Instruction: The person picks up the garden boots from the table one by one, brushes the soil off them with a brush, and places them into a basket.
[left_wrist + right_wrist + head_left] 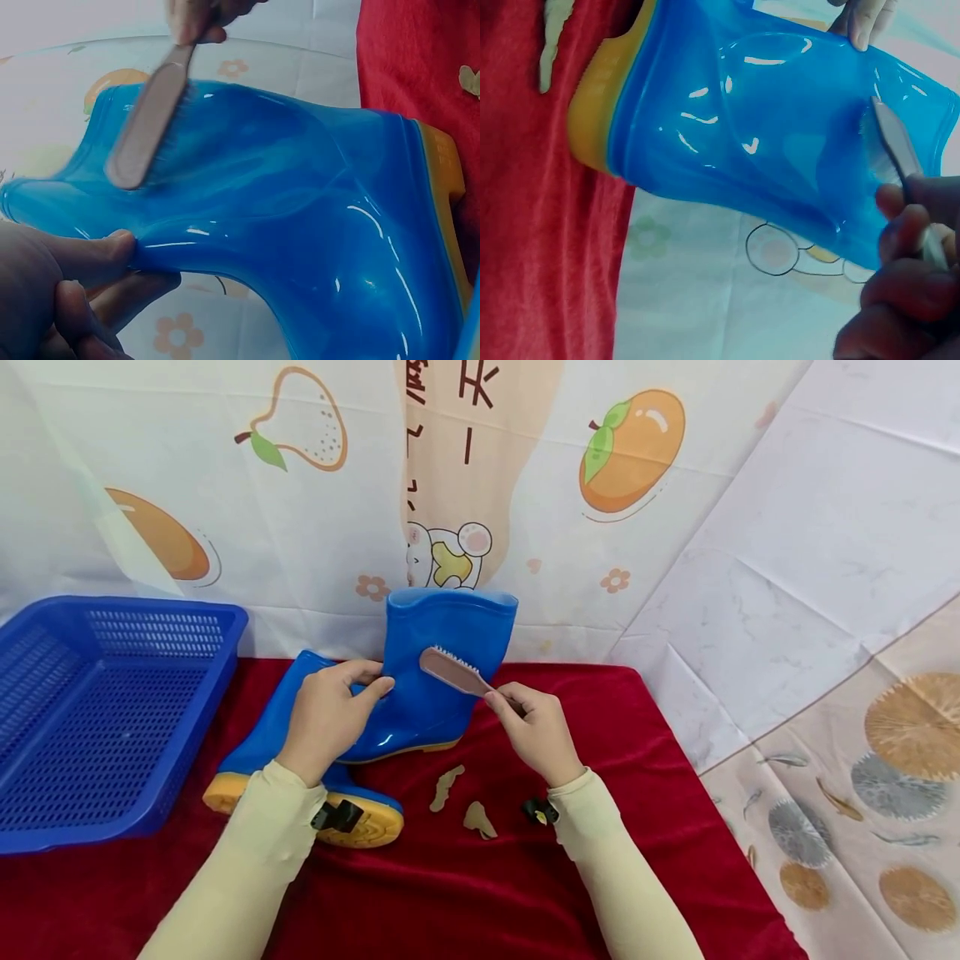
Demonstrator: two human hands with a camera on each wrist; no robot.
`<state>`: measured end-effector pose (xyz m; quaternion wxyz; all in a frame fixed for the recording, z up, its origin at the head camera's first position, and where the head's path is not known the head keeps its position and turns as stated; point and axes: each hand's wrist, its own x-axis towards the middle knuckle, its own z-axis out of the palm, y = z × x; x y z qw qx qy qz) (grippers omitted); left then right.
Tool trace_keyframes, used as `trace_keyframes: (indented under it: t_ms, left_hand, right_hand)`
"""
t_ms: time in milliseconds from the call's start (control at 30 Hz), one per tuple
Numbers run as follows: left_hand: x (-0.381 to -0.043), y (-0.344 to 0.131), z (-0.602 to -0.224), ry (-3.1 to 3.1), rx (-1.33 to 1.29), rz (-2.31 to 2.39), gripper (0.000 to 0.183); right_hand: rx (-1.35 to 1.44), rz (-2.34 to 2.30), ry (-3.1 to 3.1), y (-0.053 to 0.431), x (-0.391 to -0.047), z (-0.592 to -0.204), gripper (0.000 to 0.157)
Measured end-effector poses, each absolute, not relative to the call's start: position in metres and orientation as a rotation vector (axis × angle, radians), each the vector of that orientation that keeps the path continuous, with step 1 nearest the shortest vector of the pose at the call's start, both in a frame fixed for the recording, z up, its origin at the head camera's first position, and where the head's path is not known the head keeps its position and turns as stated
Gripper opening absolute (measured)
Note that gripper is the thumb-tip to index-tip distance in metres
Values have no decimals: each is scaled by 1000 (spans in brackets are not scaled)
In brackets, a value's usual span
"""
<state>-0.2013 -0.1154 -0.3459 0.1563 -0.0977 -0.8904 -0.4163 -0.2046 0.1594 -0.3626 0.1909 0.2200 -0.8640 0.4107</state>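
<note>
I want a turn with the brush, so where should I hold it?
Probably by the thin handle of the brush, coming from the person's right: it slants that way and the right hand pinches it there, while the bristles on the wide end face the boot.

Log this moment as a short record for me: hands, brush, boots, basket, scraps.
Left hand: pinches the held boot
Right hand: holds the brush
Brush: bristles facing the held boot's shaft
Held boot: blue with yellow sole, upright
Other boot: lying down, sole facing the person
Basket: blue, left of both boots
Scraps: two, tan, on the red cloth
</note>
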Motion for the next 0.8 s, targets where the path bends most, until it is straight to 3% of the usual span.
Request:
trace_keyframes:
  t_ms: [433,700,800]
  left_hand:
    - [-201,-113,-345,-2552,-258,-1221,34]
    - [-200,-113,-346,-2554,-255,-1218,37]
    - [-200,-113,-346,-2558,-254,-1220,39]
  right_hand:
    - [626,1478,-2059,162,-202,-357,10]
    - [617,1251,-2057,151,-187,-340,34]
    - [623,1161,-2066,150,-187,-341,35]
